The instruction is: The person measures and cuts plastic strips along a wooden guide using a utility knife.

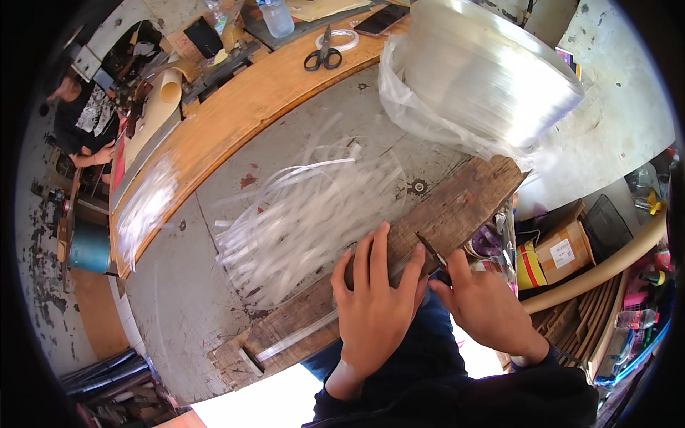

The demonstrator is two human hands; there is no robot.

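Note:
A worn wooden plank lies slantwise along the near edge of the grey table. Along its near left part runs a clear plastic strip, up to a small metal stop. My left hand rests over the plank and strip with fingers stretched and apart; its palm hides part of the strip. Closed around a knife, my right hand is at the plank's near edge, just right of my left fingers. The dark blade points up-left over the wood. Beyond the plank lies a pile of cut clear strips.
A large roll of clear plastic strip stands at the back right, in plastic film. Scissors, a tape ring and a phone lie on a raised wooden board. More strips sit at left; another person is far left.

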